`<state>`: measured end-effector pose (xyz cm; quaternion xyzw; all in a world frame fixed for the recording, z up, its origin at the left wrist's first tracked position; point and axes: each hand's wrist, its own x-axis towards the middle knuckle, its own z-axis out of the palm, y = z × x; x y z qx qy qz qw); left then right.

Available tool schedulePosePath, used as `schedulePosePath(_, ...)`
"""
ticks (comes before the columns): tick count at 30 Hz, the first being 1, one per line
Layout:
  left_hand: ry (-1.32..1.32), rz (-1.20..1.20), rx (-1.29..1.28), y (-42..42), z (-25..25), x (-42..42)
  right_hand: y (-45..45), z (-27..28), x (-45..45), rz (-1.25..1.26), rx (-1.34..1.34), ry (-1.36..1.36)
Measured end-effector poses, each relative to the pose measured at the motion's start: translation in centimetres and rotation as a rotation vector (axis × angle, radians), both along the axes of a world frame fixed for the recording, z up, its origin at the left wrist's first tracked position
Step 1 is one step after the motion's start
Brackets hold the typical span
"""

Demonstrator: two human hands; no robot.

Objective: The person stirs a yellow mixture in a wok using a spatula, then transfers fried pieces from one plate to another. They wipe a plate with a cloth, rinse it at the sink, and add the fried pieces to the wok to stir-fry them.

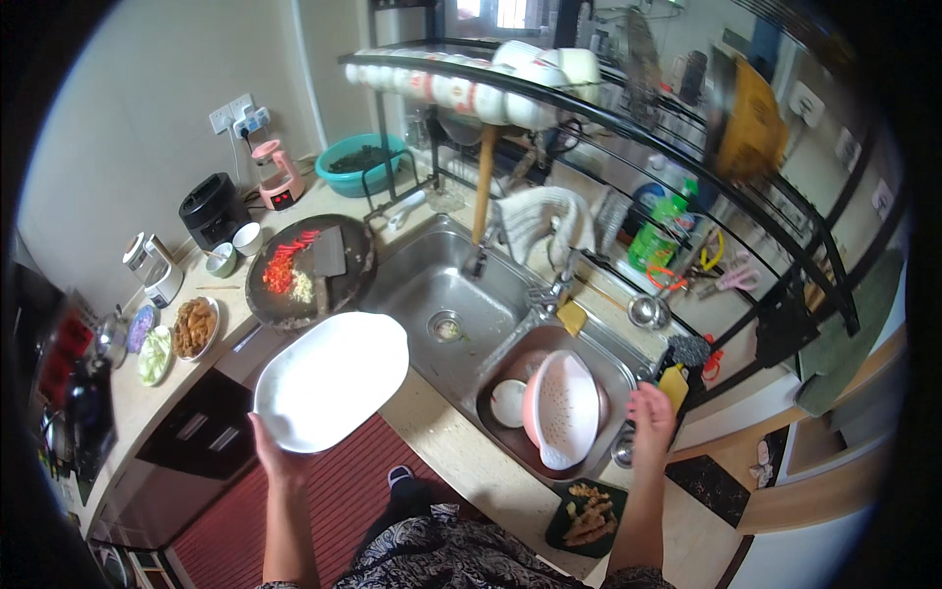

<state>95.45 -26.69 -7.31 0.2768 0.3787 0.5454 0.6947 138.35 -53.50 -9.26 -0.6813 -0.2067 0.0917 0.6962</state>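
Observation:
My left hand (278, 450) grips the lower left rim of a large white oval plate (335, 379), held in the air beside the counter's edge. My right hand (651, 421) is raised at the right side of the right sink basin, fingers apart, holding nothing that I can see. In that basin a pink and white colander (565, 412) stands tilted beside a small white bowl (508, 403). Below my right hand is a dark green tray (586, 543) with pieces of ginger. A round cutting board (261, 305) bears a cleaver (330, 252), chopped red peppers and minced garlic.
Left sink basin (412, 294) has scraps at its drain. A black dish rack (625, 129) arches over the sink with bowls on it. Plates of food (196, 329) and a white kettle (158, 276) stand at left; a teal basin (357, 184) at the back.

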Motion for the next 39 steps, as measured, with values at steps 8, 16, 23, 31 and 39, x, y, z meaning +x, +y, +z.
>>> schedulePosePath(8, 0.192, -0.072, -0.069, 8.4, -0.9, -3.4, 22.6, -1.7, -10.8, 0.481, -0.087, 0.169)
schedulePosePath(16, 0.179, -0.030, -0.270, 13.0, -1.8, -10.5, 45.2, -5.5, -3.4, 0.287, -0.112, 0.108)
schedulePosePath(23, 0.048, 0.285, -0.389, 15.8, -2.4, -14.2, 60.8, -3.2, 8.1, -0.171, -0.517, -0.148)
schedulePosePath(31, 0.124, 0.471, -0.479, 17.4, -0.9, -20.6, 62.1, -8.9, -5.2, 0.186, -0.173, -0.499)
schedulePosePath(39, -0.044, 0.666, -0.443, 12.9, 3.3, -22.4, 63.0, -10.8, -32.6, 1.215, -0.235, -0.409)
